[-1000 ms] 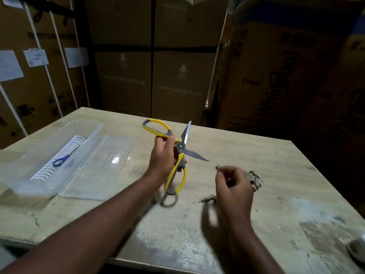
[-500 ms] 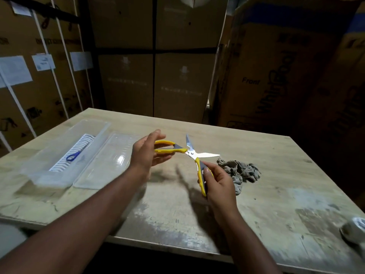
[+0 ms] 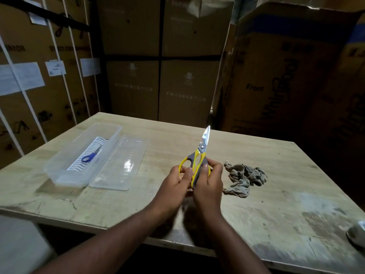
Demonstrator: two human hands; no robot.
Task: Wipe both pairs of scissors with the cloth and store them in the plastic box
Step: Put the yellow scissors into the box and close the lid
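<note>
Cartons (image 3: 162, 56) wall table (image 3: 256, 224); both hands, left (image 3: 174, 183), right (image 3: 209, 181), grip yellow scissors (image 3: 198, 157), between box (image 3: 79, 155) and cloth (image 3: 244, 177).

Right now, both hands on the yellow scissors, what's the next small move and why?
Probably carry the yellow scissors left into the open plastic box. Blades look closed, both hands (left hand, right hand) grip the handles, the cloth lies set down, and the blue scissors are already stored.

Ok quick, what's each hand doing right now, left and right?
Left hand: grips a handle of the yellow-and-grey metal scissors.
Right hand: grips the other handle, blades closed, pointing up.
</note>
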